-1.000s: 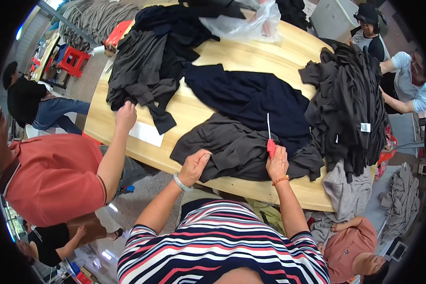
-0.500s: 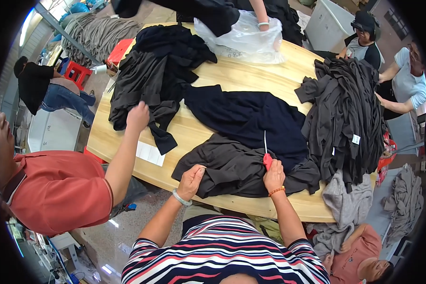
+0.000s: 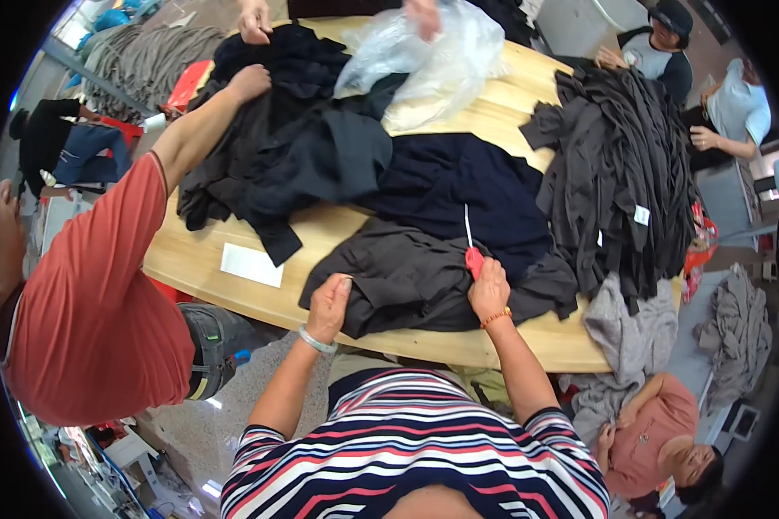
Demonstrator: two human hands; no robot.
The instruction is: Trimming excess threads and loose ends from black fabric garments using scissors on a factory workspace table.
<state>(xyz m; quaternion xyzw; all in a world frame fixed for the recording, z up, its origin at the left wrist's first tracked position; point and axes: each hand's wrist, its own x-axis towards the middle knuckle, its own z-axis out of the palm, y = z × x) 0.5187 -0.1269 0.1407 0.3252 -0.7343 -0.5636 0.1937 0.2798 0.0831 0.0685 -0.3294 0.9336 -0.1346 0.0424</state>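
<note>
A dark grey knit garment (image 3: pixel 402 272) lies spread at the near edge of the wooden table (image 3: pixel 190 259). My left hand (image 3: pixel 328 304) is closed on its left side, pinching the cloth between thumb and fingers. In my right hand (image 3: pixel 491 290), resting over the same garment, is a tool with a red handle (image 3: pixel 473 262) and a thin pale shaft pointing away from me; its exact kind is unclear. A navy garment (image 3: pixel 467 177) lies just beyond, partly under the shaft. Fingers of both hands are partly hidden.
A co-worker in a red shirt (image 3: pixel 104 311) reaches over a dark garment heap (image 3: pixel 277 130) at left. Another person's hands show near a clear plastic bag (image 3: pixel 446 65). A grey garment pile (image 3: pixel 623 173) stands at right; white paper (image 3: pixel 252 265) lies at left.
The red-shirted co-worker's arm has reached farther across the table. A dark garment now lies over the left heap, and the plastic bag has shifted. My hands keep their holds.
</note>
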